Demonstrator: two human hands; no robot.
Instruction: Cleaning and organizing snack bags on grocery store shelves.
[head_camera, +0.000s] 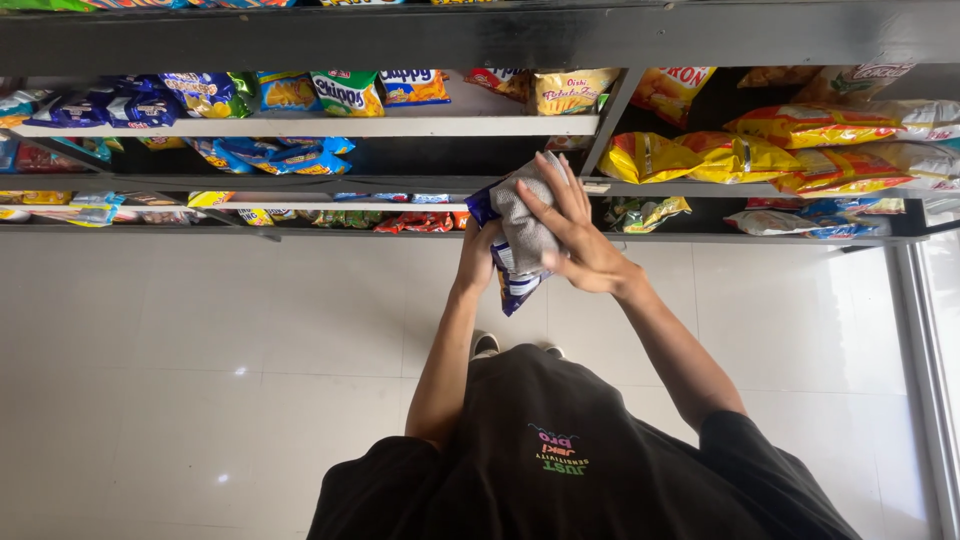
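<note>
Shelves (300, 127) at twelve o'clock hold blue and yellow snack bags (790, 140). Left hand (476, 255) grips a blue bag (515, 280); right hand (575, 235) presses a grey cloth (520, 225) on it.

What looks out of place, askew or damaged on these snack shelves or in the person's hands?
Nothing looks damaged or spilled. The blue foil snack bag is off the shelf, held by the left hand while the right hand presses a grey cloth on it. Yellow snack bags lie slumped, overlapping.
</note>
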